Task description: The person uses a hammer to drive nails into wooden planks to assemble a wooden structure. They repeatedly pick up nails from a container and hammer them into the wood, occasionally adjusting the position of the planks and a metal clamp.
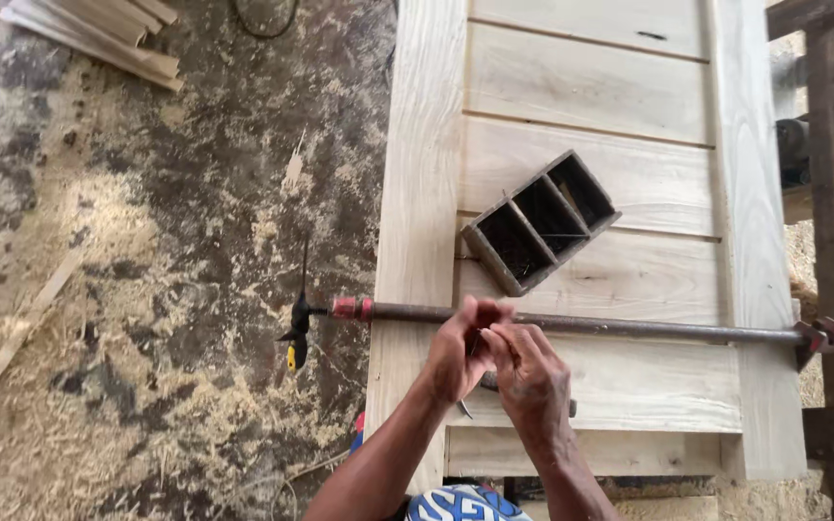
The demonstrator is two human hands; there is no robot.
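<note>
Over the pale wooden door panel (pixel 629 164) lying flat, both hands meet just below the long bar clamp (pixel 629 328) that runs across the panel's width, left to right in the head view. Left hand (pixel 460 357) and right hand (pixel 528 371) are pressed fingertip to fingertip, fingers curled in tight, pinching something small and thin between them, likely a nail or similar, too small to tell for sure. Neither hand is spread; both are closed to a pinch, thumbs against forefingers. A thin metal tip (pixel 465 409) pokes out under the left wrist, and part of a dark tool (pixel 490 384) lies on the panel under the hands, mostly hidden. Key relation: the small item sits right at the fingertips, touching both hands, left hand slightly nearer the clamp bar, knuckles almost on it. The bar's long axis is horizontal, crossing the boards' joints; its red collar (pixel 351 308) and the black-and-yellow handle (pixel 296 338) hang off the panel's left edge over the sawdust-covered floor (pixel 147 289), and its red jaw piece (pixel 813 338) grips the right edge. Beyond the bar, away from the person, a dark wooden three-compartment box (pixel 541 222) sits tilted on the panel, near but apart from the hands. Off-cut wood strips (pixel 98 34) lie far at upper left.
</note>
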